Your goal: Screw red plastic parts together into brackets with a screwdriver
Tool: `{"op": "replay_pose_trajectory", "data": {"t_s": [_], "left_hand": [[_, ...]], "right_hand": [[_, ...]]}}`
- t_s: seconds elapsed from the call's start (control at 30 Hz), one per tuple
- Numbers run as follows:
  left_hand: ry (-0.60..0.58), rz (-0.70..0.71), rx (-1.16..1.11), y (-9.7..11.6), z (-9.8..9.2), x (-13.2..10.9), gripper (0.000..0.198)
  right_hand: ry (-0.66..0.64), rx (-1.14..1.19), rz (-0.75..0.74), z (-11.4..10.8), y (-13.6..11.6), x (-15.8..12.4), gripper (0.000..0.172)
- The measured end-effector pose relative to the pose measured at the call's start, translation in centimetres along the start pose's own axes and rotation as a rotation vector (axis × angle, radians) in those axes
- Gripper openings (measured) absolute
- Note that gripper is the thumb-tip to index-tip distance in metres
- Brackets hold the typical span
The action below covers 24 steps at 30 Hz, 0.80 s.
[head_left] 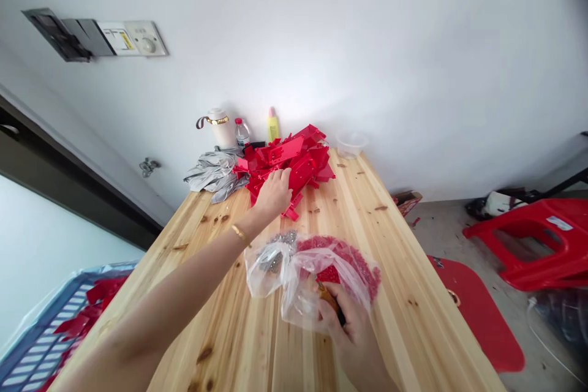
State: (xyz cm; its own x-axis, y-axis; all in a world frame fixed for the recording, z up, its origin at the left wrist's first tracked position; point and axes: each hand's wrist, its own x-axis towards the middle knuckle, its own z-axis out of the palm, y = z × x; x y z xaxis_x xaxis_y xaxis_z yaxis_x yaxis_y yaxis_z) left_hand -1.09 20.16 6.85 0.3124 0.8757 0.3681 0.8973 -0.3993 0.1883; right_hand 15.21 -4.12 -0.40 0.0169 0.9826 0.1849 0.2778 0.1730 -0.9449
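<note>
My left hand point(274, 193) reaches to the front of a heap of flat red plastic pieces point(298, 159). Its fingers are bent and closed over a piece there, with the fingertips partly hidden. Closer to me, my right hand point(346, 324) grips a short tool with an orange-and-black handle point(329, 301); its working end is hard to make out. Under and beside that hand lies an open clear plastic bag point(298, 300) with many tiny red parts point(346, 254). Left of it, a smaller clear bag point(261, 285) holds small grey metal bits point(280, 248).
Grey gloves point(214, 173), a white cup point(218, 125), a small bottle point(242, 133), a yellow tube point(272, 127) and a clear tub point(351, 144) stand along the wall. A blue basket point(27, 334) with red pieces is left of the wooden table point(229, 331); red stools point(533, 239) stand right.
</note>
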Motion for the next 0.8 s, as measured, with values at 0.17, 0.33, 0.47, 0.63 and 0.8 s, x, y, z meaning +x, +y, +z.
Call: {"op": "replay_pose_trajectory", "data": {"t_s": [0.17,0.33,0.47,0.63,0.8], "left_hand": [[-0.045,-0.073,0.07,0.6,2.5,4.1,0.047],[-0.027,-0.081,0.022,-0.4,0.8,2.2,0.012],[0.062,-0.139,-0.164,-1.8,-3.2,-2.1,0.018],[-0.12,-0.319,-1.144,-0.5,-6.4,-10.6,0.031],[-0.166,-0.395,-1.31,1.7,-6.2,-16.3,0.036]], "right_hand": [[0.018,-0.039,-0.028,-0.8,0.8,-1.0,0.033],[0.036,-0.05,0.03,-2.0,0.6,-0.6,0.028],[-0.01,-0.05,0.009,-2.3,-0.9,1.0,0.028],[-0.121,-0.103,-0.072,-0.8,-3.6,3.2,0.025],[-0.107,-0.13,-0.139,1.5,-4.7,3.8,0.021]]}}
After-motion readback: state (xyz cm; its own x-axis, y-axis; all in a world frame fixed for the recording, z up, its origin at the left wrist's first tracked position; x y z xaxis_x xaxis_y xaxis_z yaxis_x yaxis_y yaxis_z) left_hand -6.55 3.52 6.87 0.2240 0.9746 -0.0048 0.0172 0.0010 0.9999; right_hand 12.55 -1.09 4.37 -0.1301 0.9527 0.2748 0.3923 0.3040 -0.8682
